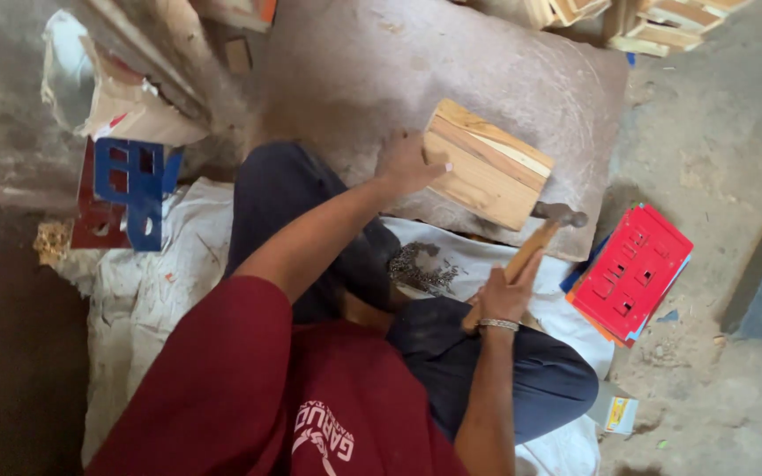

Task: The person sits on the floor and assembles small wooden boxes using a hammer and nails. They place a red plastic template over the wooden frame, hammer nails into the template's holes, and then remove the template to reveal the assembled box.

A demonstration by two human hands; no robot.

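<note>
A small wooden box (487, 167) made of light slats rests on a worn stone slab (451, 62) in front of me. My left hand (409, 163) presses against the box's left side and steadies it. My right hand (503, 295) grips the wooden handle of a hammer (540, 234), whose metal head hovers just off the box's near right corner. I sit cross-legged in dark trousers and a maroon shirt.
A pile of small dark nails (421, 269) lies on the white sacking (147, 282) by my knee. Red and blue plastic stencils (632, 273) lie to the right, more blue and red ones (125, 194) to the left. Wooden slats (654, 22) are stacked at the far edge.
</note>
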